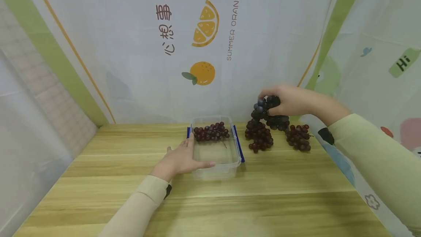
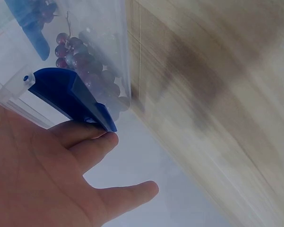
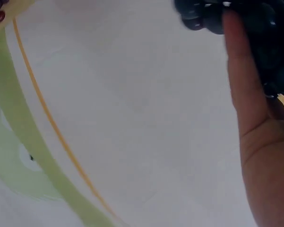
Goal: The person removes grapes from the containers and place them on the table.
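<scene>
A clear plastic container [image 1: 215,173] with blue side flaps [image 2: 68,92] stands on the table, a bunch of red grapes [image 1: 211,132] at its far end. My left hand [image 1: 180,159] lies along its left side with fingers extended, thumb stretched over the near rim. In the left wrist view the fingertips touch the blue flap. My right hand [image 1: 285,99] grips a bunch of dark grapes [image 1: 262,107], raised at the back right. Below it are more dark grapes [image 1: 279,123] and a bunch of red grapes [image 1: 260,138].
Another small bunch of red grapes [image 1: 298,138] lies farther right, near the table's right edge. The wooden table [image 1: 210,207] reaches back to a white printed curtain [image 1: 131,46], which also hangs along both sides.
</scene>
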Action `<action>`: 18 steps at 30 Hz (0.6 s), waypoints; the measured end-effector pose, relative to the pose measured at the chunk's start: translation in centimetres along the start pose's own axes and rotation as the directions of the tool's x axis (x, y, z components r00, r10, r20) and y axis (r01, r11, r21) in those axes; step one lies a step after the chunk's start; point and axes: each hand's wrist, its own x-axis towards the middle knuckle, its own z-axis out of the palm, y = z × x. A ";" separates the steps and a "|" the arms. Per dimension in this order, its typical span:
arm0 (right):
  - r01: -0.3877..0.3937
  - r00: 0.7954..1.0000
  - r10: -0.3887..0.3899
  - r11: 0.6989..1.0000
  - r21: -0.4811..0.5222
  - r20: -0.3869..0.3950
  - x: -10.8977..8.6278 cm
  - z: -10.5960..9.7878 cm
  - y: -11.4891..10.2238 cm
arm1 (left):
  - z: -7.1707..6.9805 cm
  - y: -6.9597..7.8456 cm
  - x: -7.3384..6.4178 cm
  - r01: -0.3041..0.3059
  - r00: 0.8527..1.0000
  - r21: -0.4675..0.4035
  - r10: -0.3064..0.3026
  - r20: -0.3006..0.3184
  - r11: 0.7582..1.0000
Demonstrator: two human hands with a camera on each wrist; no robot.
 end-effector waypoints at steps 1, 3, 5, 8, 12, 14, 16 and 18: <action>-0.009 1.000 0.009 1.000 0.009 -0.007 -0.3 0.2 0.3 | 0.0 0.0 0.0 -0.001 1.000 0.000 0.001 0.001 1.000; -0.030 0.999 0.030 0.999 0.022 -0.016 -0.9 0.6 0.9 | -0.1 0.0 0.0 -0.003 1.000 0.001 0.003 0.005 1.000; -0.042 0.999 0.043 0.999 0.030 -0.017 -1.4 1.1 1.2 | -0.1 0.0 0.0 0.000 1.000 0.000 0.000 0.007 1.000; -0.062 0.998 0.063 0.998 0.031 -0.006 -2.1 2.1 1.4 | -0.1 -0.1 0.0 0.005 1.000 -0.008 -0.005 0.009 1.000; -0.085 0.996 0.083 0.996 0.038 0.042 -2.8 3.7 1.4 | 0.0 -0.1 0.0 0.001 1.000 -0.022 0.000 0.010 1.000; -0.097 0.993 0.094 0.995 0.038 0.077 -3.1 4.6 1.4 | 0.0 -0.1 -0.1 -0.002 1.000 -0.024 0.002 0.010 1.000; -0.117 0.986 0.110 0.992 0.049 0.123 -3.4 5.5 1.5 | 0.0 -0.1 -0.1 -0.003 1.000 -0.025 0.003 0.007 1.000; -0.141 0.976 0.130 0.988 0.057 0.172 -3.6 6.4 1.7 | 0.0 0.0 -0.1 -0.002 1.000 -0.024 0.002 0.005 1.000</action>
